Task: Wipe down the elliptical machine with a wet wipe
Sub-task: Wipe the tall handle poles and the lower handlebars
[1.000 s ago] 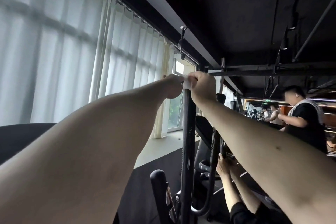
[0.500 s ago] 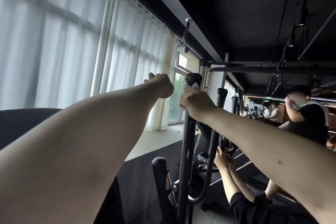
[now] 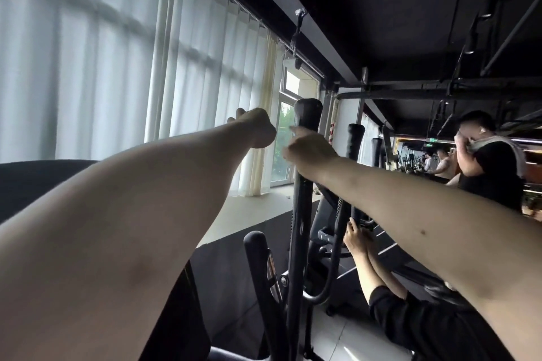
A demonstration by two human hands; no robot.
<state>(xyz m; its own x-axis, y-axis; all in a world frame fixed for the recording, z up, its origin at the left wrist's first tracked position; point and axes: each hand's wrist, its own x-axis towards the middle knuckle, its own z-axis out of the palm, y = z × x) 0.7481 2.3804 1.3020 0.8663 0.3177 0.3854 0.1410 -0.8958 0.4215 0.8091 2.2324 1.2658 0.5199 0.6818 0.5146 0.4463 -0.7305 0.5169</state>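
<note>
Covering the whole left side, long white pleated curtains are hung before a bright window, and a black ceiling crossed by dark pipes is spread above. Two bare forearms are stretched forward from the bottom corners. Between them the black elliptical machine is found, its tall upright handlebar rising at the centre to a rounded padded top. At the far right a person in a black shirt is seen with a grey towel over the shoulders. A second upright black handle is seen behind the handlebar to the right, and lower on it another person's pair of hands is placed. A shorter black padded grip is set low, just left of the handlebar.

The right hand is wrapped round the handlebar a little below its padded top, the fingers curled about the pole. The left hand is held in the air just left of the handlebar, apart from it. Its fingers are curled into a fist with the thumb raised, and whether anything is held inside cannot be told, since only its back is shown. The wet wipe cannot be made out with certainty: a small pale sliver is seen at the upper left edge of the right hand, against the pole, but it is too blurred to be identified.
</note>
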